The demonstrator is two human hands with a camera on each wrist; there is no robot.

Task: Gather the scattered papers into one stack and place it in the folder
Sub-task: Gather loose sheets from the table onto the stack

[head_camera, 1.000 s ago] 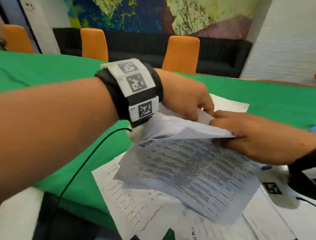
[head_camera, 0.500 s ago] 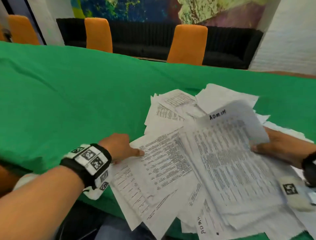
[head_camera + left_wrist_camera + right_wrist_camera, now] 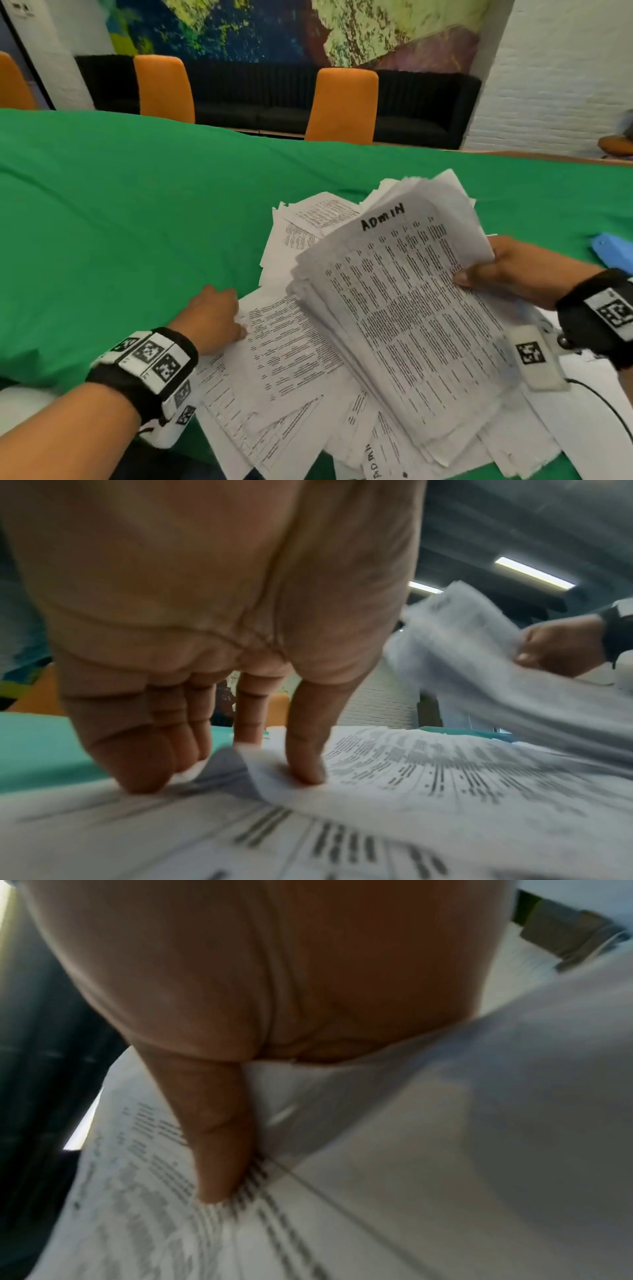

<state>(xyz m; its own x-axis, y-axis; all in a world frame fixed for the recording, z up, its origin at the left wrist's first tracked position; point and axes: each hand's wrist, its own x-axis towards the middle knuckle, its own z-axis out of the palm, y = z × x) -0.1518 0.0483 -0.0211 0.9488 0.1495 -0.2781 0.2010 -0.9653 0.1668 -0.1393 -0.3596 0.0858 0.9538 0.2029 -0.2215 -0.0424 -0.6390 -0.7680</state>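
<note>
My right hand (image 3: 496, 274) grips a thick bundle of printed papers (image 3: 411, 325) by its right edge, thumb (image 3: 219, 1137) on top; the top sheet is marked "ADMIN". The bundle (image 3: 479, 669) is lifted and tilted above the pile. More loose sheets (image 3: 284, 353) lie fanned out on the green table cloth (image 3: 120, 222) under and around it. My left hand (image 3: 222, 318) rests at the pile's left edge. Its fingertips (image 3: 137, 772) press down on the sheets, and the thumb (image 3: 304, 764) sits on a sheet whose corner curls up. A blue folder (image 3: 613, 251) lies at the far right.
Orange chairs (image 3: 342, 102) and a black sofa stand beyond the table's far side. A black cable (image 3: 609, 407) runs over the papers at the right. Some sheets hang over the table's near edge at the bottom. Bare green cloth spreads out to the left.
My left hand came down from the far side of the pile to its near left edge and now presses on a sheet. The right hand has raised and tilted the bundle.
</note>
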